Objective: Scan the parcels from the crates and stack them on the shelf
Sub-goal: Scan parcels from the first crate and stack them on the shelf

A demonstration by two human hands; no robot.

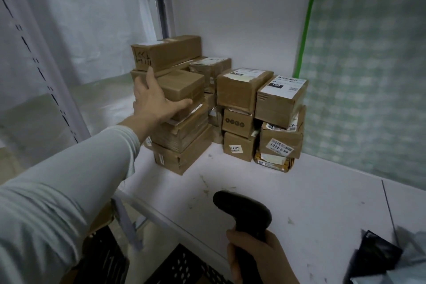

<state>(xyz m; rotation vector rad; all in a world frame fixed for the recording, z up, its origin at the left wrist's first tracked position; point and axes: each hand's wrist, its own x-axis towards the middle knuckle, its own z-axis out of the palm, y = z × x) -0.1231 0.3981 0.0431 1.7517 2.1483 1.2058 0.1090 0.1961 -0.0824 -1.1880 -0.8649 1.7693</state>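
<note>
Several brown cardboard parcels stand stacked at the back of the white shelf (299,193). My left hand (153,97) reaches out and rests flat against a small brown parcel (184,86) on the left stack, fingers spread over its near face and thumb along its lower edge. Above it lies a long parcel (168,52) with black handwriting. My right hand (255,258) is low in front of the shelf, closed around the grip of a black barcode scanner (244,210). To the right, a labelled parcel (280,97) tops another stack.
Black plastic crates (184,265) sit below the shelf's front edge. Grey and black mailer bags (380,258) lie at the shelf's right front. A grey shelf upright (164,7) rises behind the left stack. A green-taped patterned sheet (368,64) covers the right side.
</note>
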